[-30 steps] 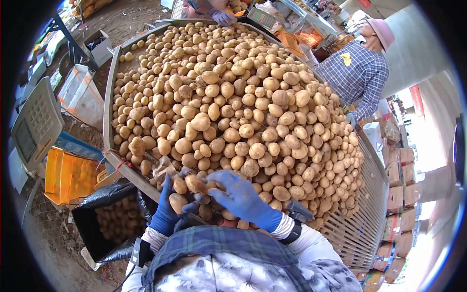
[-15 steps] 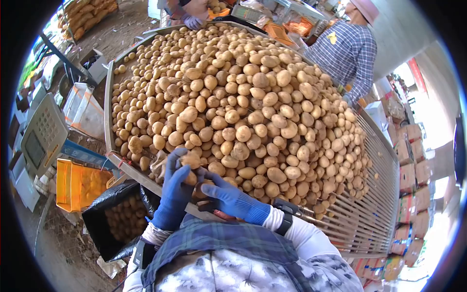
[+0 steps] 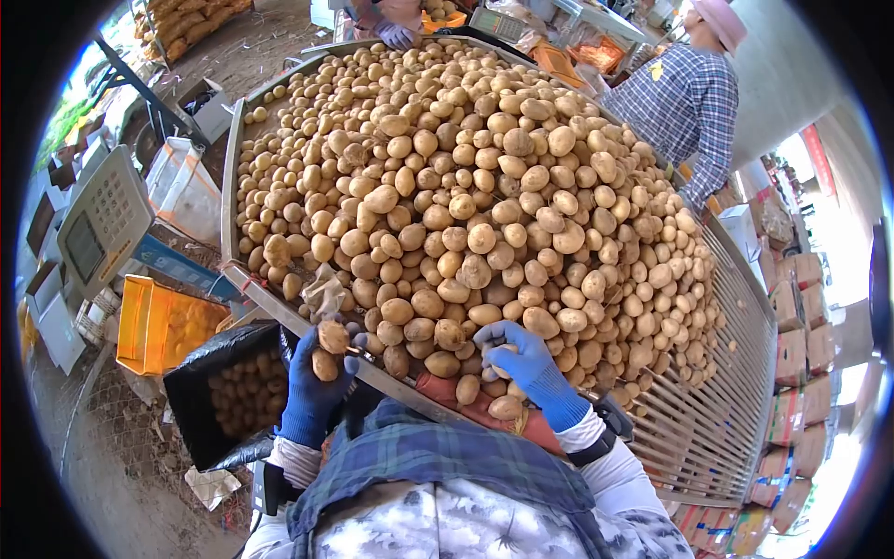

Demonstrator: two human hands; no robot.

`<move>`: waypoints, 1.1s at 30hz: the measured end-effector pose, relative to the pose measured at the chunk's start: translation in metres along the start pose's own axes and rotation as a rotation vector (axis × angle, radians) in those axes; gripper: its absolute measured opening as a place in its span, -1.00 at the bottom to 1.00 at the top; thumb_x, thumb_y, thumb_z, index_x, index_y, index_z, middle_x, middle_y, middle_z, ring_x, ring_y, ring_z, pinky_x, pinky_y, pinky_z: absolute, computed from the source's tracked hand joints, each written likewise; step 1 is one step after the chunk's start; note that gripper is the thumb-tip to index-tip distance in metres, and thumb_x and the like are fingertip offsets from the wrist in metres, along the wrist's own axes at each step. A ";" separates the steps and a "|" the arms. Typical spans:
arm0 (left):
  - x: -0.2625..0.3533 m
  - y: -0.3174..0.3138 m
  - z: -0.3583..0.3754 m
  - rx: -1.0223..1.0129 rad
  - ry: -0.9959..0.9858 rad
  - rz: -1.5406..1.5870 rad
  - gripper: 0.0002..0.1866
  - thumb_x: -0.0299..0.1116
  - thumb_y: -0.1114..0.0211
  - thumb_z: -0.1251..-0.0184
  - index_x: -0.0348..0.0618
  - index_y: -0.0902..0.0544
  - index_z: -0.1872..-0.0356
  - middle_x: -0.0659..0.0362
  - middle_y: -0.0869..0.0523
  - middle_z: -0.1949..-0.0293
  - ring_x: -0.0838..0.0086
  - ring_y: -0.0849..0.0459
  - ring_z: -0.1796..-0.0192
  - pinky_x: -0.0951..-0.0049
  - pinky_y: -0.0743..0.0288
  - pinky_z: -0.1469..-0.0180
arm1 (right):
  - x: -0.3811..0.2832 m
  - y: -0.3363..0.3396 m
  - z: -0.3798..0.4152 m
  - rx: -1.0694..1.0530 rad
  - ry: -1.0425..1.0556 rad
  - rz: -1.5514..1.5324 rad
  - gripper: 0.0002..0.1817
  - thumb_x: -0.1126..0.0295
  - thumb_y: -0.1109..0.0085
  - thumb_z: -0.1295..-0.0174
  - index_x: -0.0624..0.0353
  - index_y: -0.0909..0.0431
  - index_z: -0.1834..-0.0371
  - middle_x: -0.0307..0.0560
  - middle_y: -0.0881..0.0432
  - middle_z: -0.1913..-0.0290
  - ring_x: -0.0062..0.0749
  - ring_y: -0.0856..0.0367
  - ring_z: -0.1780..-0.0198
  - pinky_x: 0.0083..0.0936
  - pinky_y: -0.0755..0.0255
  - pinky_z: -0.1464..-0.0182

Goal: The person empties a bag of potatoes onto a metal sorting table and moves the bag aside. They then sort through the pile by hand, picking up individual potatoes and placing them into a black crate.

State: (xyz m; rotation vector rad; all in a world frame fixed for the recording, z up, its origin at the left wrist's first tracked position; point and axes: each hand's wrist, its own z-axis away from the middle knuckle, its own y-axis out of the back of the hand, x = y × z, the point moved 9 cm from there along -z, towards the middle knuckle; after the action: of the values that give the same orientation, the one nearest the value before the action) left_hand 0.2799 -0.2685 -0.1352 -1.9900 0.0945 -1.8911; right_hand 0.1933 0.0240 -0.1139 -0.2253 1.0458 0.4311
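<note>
My left hand (image 3: 315, 389), in a blue glove, is closed around two potatoes (image 3: 332, 336) by the near rim, above a black-lined crate (image 3: 200, 424) with potatoes inside. My right hand (image 3: 529, 361), also gloved in blue, curls over a potato (image 3: 503, 352) at the near edge of the heap; the fingers partly cover it. Below that hand a loose potato (image 3: 506, 407) rests on a reddish-brown strip (image 3: 447, 393) along the rim. The big potato heap (image 3: 466, 205) spreads across a metal-rimmed sorting table (image 3: 229, 200).
To the left are a scale display (image 3: 104, 222) and an orange crate (image 3: 136, 321). Bare metal slats (image 3: 717, 410) show on the right, with stacked cartons (image 3: 792, 326) beyond. A co-worker in a checked shirt (image 3: 675, 102) stands at the far right; another person's gloved hand (image 3: 397, 35) touches the far rim.
My hands have moved apart, the left keeping potatoes near the rim and the right shifting rightward to the heap's near edge. The view has shifted slightly.
</note>
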 end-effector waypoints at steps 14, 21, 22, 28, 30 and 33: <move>-0.054 -0.032 0.036 0.046 0.496 1.028 -0.63 -0.13 -0.12 -0.54 0.06 -0.48 -0.26 0.00 -0.63 0.04 0.22 -0.63 0.11 0.52 -0.41 0.39 | -0.027 -0.043 -0.037 -0.068 0.296 1.296 -0.37 0.05 -0.30 -0.29 0.15 -0.36 -0.31 0.11 -0.71 0.18 -0.15 -0.76 0.33 -0.22 -0.58 0.35; -0.049 -0.047 0.048 0.224 0.523 0.952 -0.63 -0.20 -0.17 -0.50 0.05 -0.47 -0.26 -0.05 -0.63 -0.11 0.04 -0.65 -0.15 0.37 -0.67 0.09 | -0.022 -0.044 0.008 -0.481 -0.027 -0.207 -0.34 0.34 -0.28 -0.37 0.17 -0.24 -0.49 0.06 -0.67 0.01 -0.31 -0.71 0.31 -0.42 -0.61 0.33; -0.045 -0.053 0.047 0.158 0.505 0.989 -0.61 -0.25 -0.21 -0.48 0.04 -0.45 -0.28 -0.05 -0.61 -0.16 0.04 -0.61 -0.24 0.29 -0.66 -0.04 | -0.021 -0.046 0.013 -0.529 -0.029 -0.394 -0.35 0.36 -0.26 -0.38 0.16 -0.24 -0.49 0.08 -0.66 -0.02 -0.29 -0.71 0.31 -0.40 -0.61 0.33; -0.055 -0.081 0.044 -0.072 0.472 0.796 -0.21 -0.65 -0.42 -0.27 0.02 -0.24 -0.46 0.00 -0.50 -0.30 0.25 -0.64 -0.28 0.19 -0.56 -0.33 | -0.009 -0.043 0.029 -0.595 0.053 -0.527 -0.40 0.10 -0.10 -0.52 0.15 -0.21 -0.48 0.12 -0.64 -0.01 -0.28 -0.70 0.30 -0.39 -0.56 0.39; -0.067 -0.086 0.049 0.057 0.546 0.728 -0.01 -0.67 -0.42 -0.26 0.13 -0.01 -0.58 -0.01 -0.46 -0.33 0.27 -0.66 -0.25 0.21 -0.56 -0.33 | -0.008 -0.040 0.034 -0.594 0.087 -0.610 -0.41 0.09 -0.08 -0.53 0.15 -0.22 -0.47 0.13 -0.64 0.02 -0.27 -0.70 0.30 -0.41 -0.56 0.40; -0.029 -0.119 0.050 -0.201 0.278 0.507 -0.41 -0.02 -0.12 -0.60 -0.12 -0.28 -0.45 0.02 -0.59 -0.22 0.18 -0.53 -0.37 0.11 -0.33 -0.47 | -0.006 -0.031 0.043 -0.552 0.115 -0.547 -0.43 0.10 -0.07 -0.53 0.15 -0.23 -0.46 0.14 -0.64 0.02 -0.28 -0.69 0.31 -0.45 -0.57 0.40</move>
State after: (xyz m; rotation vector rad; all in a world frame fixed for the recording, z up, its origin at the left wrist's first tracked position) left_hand 0.3004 -0.1383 -0.1247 -1.5974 0.8122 -1.8465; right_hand 0.2387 0.0109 -0.0878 -1.0117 0.9111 0.1994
